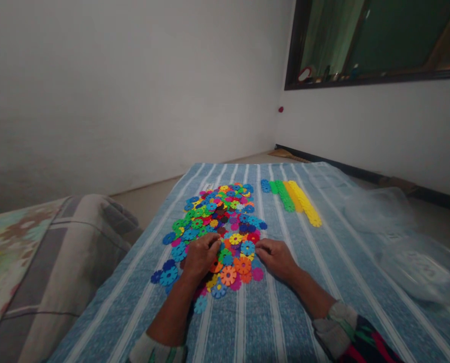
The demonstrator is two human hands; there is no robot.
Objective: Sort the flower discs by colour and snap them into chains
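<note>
A long heap of flower-shaped plastic discs (235, 239) in many colours lies on the striped cloth. My left hand (203, 256) rests over the heap's left side with its fingers curled together; what they pinch, if anything, is hidden. At the heap's right edge is my right hand (275, 256), thumb and fingers closed beside a light blue disc (248, 247). Whether it grips that disc or another cannot be made out. Beyond it, joined discs form rows: yellow (304, 202), orange-yellow (292, 196), green (284, 195) and a short blue one (265, 185).
Clear plastic containers (424, 267) stand along the right side of the blue striped cloth (134, 302). A grey covered seat or bed (77, 257) is at the left. White walls (134, 91) and a dark-framed window (380, 40) lie beyond.
</note>
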